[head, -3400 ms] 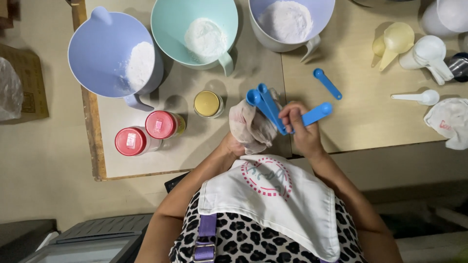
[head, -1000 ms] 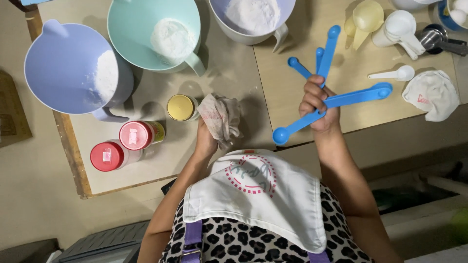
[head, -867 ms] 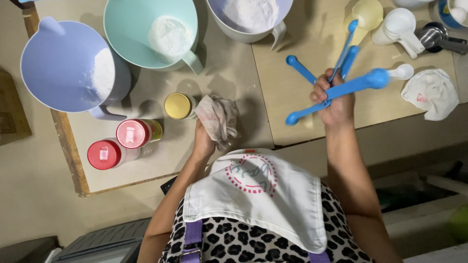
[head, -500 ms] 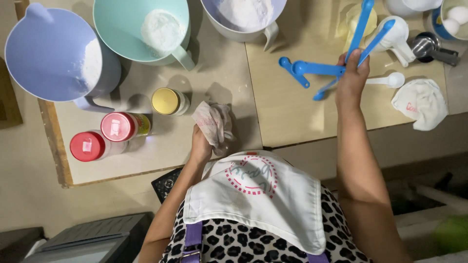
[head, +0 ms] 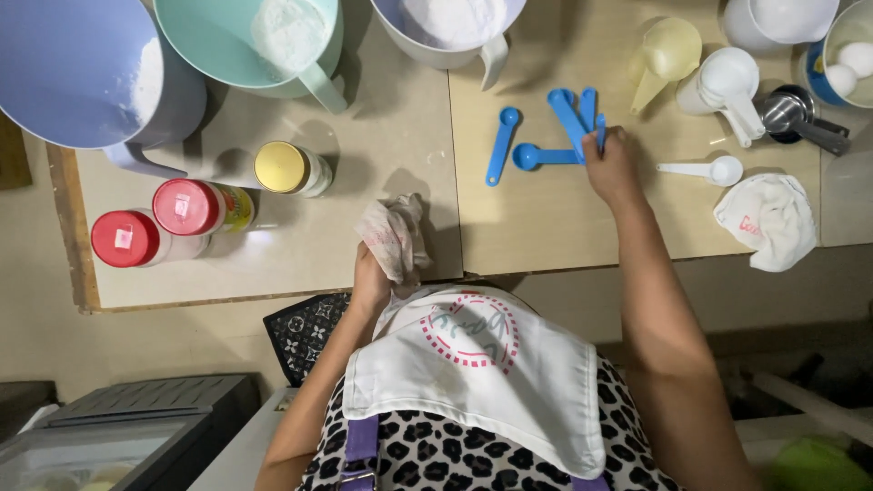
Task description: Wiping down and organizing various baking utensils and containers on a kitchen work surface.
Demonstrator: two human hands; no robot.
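- Right hand is out over the table, fingers pinched on the handles of a bunch of blue spoons; those handles point away from the person, toward the white bowl.
- Taking that white bowl as the mark: the held spoons sit just to its right and a little nearer the person.
- Two loose blue spoons lie right below the bowl's handle. One spoon lies upright in the view; the other lies crosswise, its handle running right up to the right hand, touching or nearly so.
- Left hand is closed on a crumpled cloth, down at the table's near edge, below and left of the bowl.
- Hands are well apart; the right one is far nearer the spoons.
- Left of the bowl: a teal bowl holding white powder.
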